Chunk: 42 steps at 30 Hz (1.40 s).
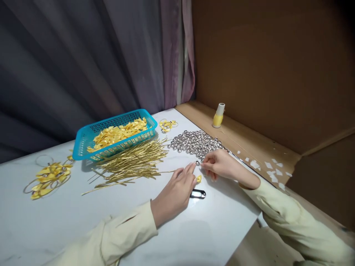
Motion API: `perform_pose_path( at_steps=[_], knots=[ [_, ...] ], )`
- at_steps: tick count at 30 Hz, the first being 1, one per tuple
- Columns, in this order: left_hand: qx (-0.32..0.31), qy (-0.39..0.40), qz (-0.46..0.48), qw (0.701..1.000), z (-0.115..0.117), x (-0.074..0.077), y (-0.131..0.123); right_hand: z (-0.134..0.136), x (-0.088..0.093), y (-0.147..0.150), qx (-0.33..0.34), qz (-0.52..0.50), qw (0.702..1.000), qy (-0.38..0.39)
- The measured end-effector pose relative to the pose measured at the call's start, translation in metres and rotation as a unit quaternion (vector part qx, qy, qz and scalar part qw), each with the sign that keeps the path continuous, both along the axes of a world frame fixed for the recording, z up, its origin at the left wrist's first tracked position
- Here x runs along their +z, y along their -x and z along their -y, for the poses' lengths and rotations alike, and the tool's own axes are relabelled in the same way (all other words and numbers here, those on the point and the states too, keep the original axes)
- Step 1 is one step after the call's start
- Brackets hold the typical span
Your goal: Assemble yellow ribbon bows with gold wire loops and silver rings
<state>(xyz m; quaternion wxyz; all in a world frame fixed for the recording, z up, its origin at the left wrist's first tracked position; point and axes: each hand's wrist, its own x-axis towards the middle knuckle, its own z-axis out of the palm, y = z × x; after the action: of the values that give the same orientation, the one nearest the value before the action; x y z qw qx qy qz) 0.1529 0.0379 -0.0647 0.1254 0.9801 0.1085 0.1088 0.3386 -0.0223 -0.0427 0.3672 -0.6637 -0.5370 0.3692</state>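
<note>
Touching bead (198, 163) near table edge (186, 118)

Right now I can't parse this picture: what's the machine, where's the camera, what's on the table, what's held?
No machine: these are one person's bare hands, left and right. The single view comes from a camera worn on the head, looking forward and down.

On the white table sits a blue basket of yellow pieces. In front of it lie gold wires; to its right, a pile of silver beads. Yellow-and-wire clusters lie near the basket.

One bead is at the fingertips; which hand grips it, I can't tell. A small yellow piece and a dark tool, partly hidden, are beside the left hand.
</note>
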Motion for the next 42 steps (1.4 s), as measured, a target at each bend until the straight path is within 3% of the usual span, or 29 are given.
perform_pose_path(
  at_steps=[9, 13, 17, 20, 23, 29, 34, 42],
  knots=[
    [0.081, 0.028, 0.023, 0.996, -0.017, -0.004, -0.016, -0.004, -0.006, -0.013, -0.003, -0.015, 1.000, 0.006],
    [0.037, 0.044, 0.037, 0.998, -0.018, 0.005, -0.024, -0.003, -0.002, -0.022, -0.027, -0.021, 0.999, -0.001],
    [-0.023, 0.029, 0.013, 0.999, -0.003, 0.010, -0.020, -0.009, 0.004, -0.036, -0.056, 0.096, 0.990, -0.082],
    [-0.067, 0.021, -0.010, 0.998, 0.008, 0.011, -0.017, -0.020, 0.001, -0.045, -0.026, 0.160, 0.970, -0.184],
    [-0.074, 0.039, -0.030, 0.996, 0.011, 0.008, -0.015, -0.029, -0.011, -0.048, 0.021, 0.138, 0.971, -0.193],
    [0.010, 0.105, -0.015, 0.994, -0.011, -0.002, -0.019, -0.030, -0.025, -0.035, 0.019, 0.105, 0.977, -0.185],
    [0.058, 0.113, -0.040, 0.991, -0.021, 0.002, -0.017, -0.028, -0.026, -0.018, 0.014, 0.116, 0.976, -0.181],
    [0.034, 0.101, -0.096, 0.990, -0.005, 0.021, 0.003, -0.021, -0.030, 0.007, 0.023, 0.072, 0.981, -0.176]
  ],
)
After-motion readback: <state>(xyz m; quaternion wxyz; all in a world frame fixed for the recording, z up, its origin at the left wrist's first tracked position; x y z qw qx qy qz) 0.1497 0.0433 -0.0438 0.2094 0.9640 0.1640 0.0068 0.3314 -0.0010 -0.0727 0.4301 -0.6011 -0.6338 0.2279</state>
